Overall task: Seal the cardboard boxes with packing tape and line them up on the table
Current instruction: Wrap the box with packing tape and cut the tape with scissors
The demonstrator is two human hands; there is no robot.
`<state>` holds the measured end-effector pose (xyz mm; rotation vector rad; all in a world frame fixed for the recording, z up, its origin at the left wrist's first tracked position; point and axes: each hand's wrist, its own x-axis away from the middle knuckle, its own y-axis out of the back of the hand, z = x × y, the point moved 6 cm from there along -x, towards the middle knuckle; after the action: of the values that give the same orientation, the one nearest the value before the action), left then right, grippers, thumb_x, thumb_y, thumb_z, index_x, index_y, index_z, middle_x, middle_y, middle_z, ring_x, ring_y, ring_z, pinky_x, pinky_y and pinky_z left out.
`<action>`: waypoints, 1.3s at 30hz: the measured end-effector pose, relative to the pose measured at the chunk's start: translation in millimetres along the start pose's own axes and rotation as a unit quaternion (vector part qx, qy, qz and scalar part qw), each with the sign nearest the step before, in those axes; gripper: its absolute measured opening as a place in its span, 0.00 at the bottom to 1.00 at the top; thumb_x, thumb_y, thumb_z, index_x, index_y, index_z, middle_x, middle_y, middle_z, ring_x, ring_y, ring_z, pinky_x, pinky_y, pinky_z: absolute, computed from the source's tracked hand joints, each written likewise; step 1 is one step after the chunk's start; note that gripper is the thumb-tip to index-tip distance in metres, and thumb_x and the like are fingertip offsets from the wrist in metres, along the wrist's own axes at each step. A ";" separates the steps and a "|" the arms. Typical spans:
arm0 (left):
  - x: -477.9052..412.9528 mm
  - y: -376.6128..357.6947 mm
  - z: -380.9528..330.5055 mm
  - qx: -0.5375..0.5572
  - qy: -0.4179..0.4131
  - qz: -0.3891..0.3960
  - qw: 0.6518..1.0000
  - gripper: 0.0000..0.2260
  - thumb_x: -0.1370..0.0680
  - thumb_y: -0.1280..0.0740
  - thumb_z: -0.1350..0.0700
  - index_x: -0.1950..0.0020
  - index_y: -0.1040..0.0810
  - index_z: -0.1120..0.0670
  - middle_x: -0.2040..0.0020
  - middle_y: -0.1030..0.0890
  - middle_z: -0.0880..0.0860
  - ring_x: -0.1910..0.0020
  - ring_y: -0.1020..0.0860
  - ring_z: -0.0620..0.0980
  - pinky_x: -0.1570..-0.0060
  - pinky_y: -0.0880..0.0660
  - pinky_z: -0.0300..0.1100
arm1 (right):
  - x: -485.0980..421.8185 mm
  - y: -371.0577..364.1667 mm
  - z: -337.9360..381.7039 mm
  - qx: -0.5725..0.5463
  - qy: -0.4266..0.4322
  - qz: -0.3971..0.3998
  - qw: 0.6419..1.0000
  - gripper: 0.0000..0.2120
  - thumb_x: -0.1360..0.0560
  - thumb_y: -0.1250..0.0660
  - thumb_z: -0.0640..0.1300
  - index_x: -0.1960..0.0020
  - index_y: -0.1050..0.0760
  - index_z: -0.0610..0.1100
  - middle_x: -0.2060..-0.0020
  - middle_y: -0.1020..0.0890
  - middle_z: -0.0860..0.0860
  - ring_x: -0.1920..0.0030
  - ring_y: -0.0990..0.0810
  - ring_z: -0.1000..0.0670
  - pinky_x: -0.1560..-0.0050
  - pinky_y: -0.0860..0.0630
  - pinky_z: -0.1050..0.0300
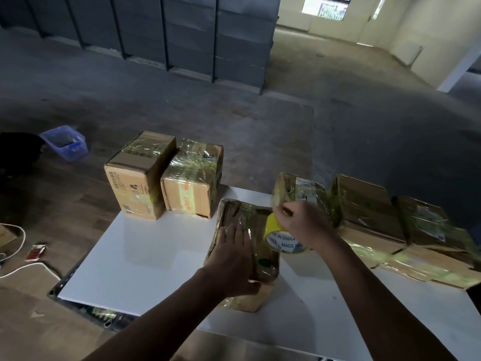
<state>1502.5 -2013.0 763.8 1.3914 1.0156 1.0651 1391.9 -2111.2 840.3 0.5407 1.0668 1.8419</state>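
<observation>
A small cardboard box (260,222) wrapped in shiny tape lies in the middle of the white table (145,256). My left hand (231,259) presses flat on its top with straight fingers. My right hand (302,225) grips a yellow roll of packing tape (281,238) just right of the box, fingers curled over the roll's top. Two taped boxes, one (138,175) on the left and one (192,181) beside it, stand side by side at the table's far edge. More taped boxes, one (299,191) near my right hand and one (369,204) further right, sit on the right.
A flattened taped carton (426,259) lies along the table's right side. A blue plastic bin (65,143) sits on the floor at left, with a white cord (23,267) and red packet (36,251) nearer. Grey shelving (182,35) stands far back.
</observation>
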 end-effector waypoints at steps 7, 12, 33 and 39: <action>-9.6 -11.7 -11.8 0.067 -0.030 -0.017 0.997 0.48 0.27 0.39 0.32 0.21 0.57 0.59 0.21 0.55 0.58 0.22 0.58 0.55 0.24 0.55 0.55 | 9.0 4.6 -23.4 -0.125 -0.037 0.007 0.991 0.18 0.21 0.38 0.51 0.64 0.25 0.40 0.73 0.29 0.51 0.72 0.30 0.54 0.70 0.35 0.60; -12.5 -12.8 -16.0 0.044 -0.028 -0.001 0.999 0.46 0.27 0.41 0.32 0.21 0.54 0.60 0.21 0.53 0.60 0.22 0.57 0.57 0.24 0.56 0.56 | 18.9 1.7 -36.1 -0.167 -0.062 -0.043 0.983 0.17 0.21 0.37 0.48 0.68 0.26 0.47 0.76 0.26 0.57 0.73 0.29 0.60 0.72 0.37 0.66; -17.7 9.2 -41.7 -0.035 -0.023 0.033 0.999 0.39 0.27 0.33 0.41 0.25 0.42 0.60 0.28 0.39 0.62 0.31 0.40 0.62 0.34 0.37 0.60 | 42.6 -52.0 -107.5 -0.078 -0.095 0.036 0.992 0.19 0.20 0.39 0.45 0.70 0.33 0.47 0.74 0.30 0.51 0.71 0.33 0.54 0.71 0.39 0.61; -32.9 20.9 -61.9 -0.065 -0.033 0.032 0.997 0.40 0.28 0.28 0.45 0.25 0.44 0.61 0.38 0.29 0.64 0.42 0.28 0.59 0.46 0.28 0.50 | 43.4 -56.7 -109.7 -0.063 -0.114 0.039 0.991 0.19 0.19 0.42 0.46 0.69 0.34 0.48 0.74 0.30 0.53 0.71 0.32 0.55 0.70 0.39 0.61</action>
<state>1435.0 -2031.7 784.8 1.3514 0.8456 1.1053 1319.3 -2110.4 731.4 0.7069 0.7814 1.8487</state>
